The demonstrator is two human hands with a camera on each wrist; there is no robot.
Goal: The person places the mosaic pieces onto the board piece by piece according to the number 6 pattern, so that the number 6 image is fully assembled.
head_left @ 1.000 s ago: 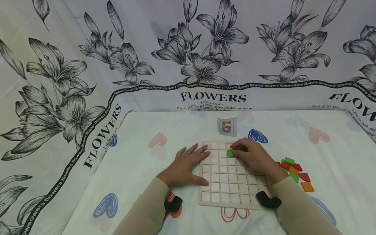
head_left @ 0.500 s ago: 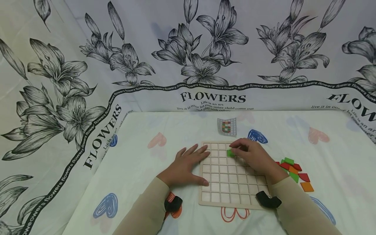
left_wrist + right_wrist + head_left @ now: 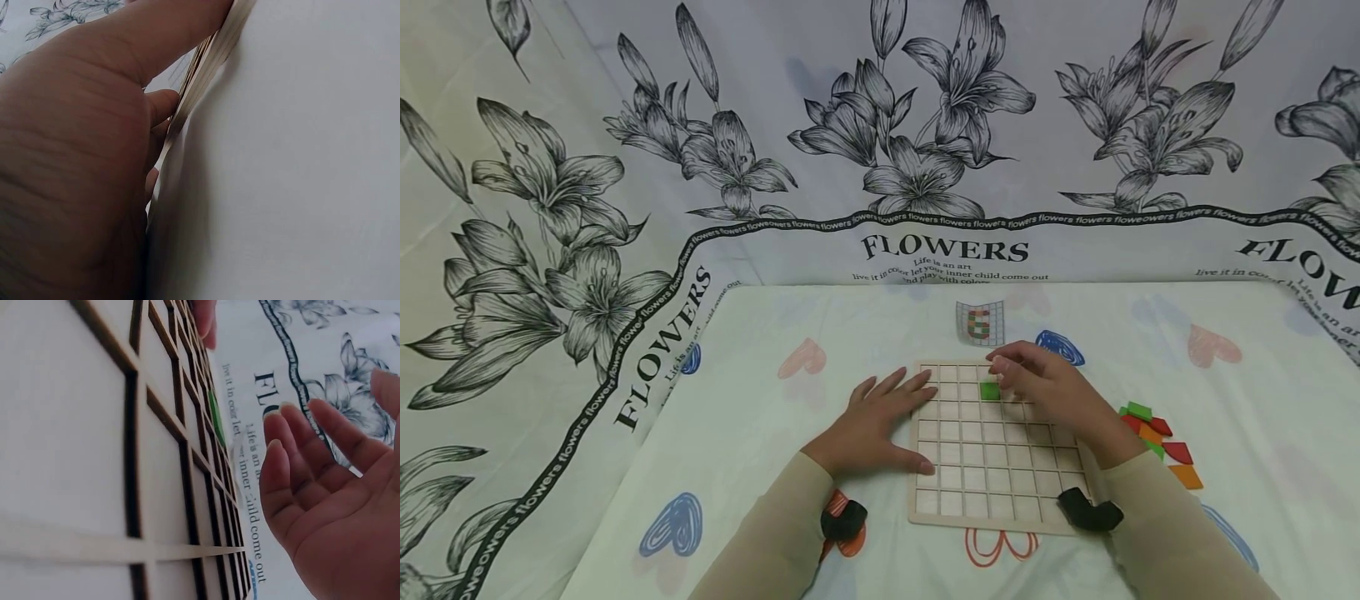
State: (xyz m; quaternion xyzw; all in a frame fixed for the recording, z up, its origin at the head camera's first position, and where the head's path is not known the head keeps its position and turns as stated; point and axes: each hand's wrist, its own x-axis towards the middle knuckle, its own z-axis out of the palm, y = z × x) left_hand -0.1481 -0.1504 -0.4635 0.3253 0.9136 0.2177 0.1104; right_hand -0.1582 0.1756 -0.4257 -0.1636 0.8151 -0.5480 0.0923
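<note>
A pale wooden grid board (image 3: 972, 480) lies on the table with one green square tile (image 3: 990, 391) in a cell of its second row from the back. Just right of that tile, my right hand (image 3: 1051, 395) hovers over the board, its fingers loosely bent and nothing between them. In the right wrist view the right hand (image 3: 337, 487) is lifted off the grid, thumb and fingers apart. My left hand (image 3: 877, 427) is spread along the board's left edge, fingertips and thumb on the frame. The left wrist view shows the left hand (image 3: 75, 137) against the board's side (image 3: 203, 75).
Right of the board, partly behind my right forearm, lies a pile of green, red and orange tiles (image 3: 1153, 432). A small pattern card (image 3: 980, 323) with a coloured grid stands behind the board. A heart-print cloth (image 3: 760, 400) covers the table; a flower-print curtain (image 3: 745, 250) hangs behind.
My right hand has let go of the green tile and moved slightly up and to the right. The tile stays in its cell. The left hand has not moved.
</note>
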